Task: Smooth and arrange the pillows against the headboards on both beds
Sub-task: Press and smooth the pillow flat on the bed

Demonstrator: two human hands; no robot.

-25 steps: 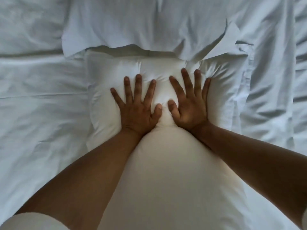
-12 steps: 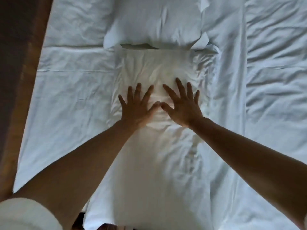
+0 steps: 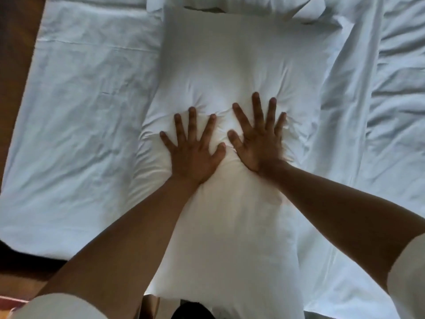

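The white pillow [image 3: 232, 72] lies on the bed sheet [image 3: 87, 107], its long axis running away from the person. The left hand [image 3: 195, 155] and right hand [image 3: 259, 143] press it with flat, spread fingers, now nearer its middle than before.

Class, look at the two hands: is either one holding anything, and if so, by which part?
Nothing is held. The left hand and right hand press flat on the middle of the pillow, with straight, spread fingers.
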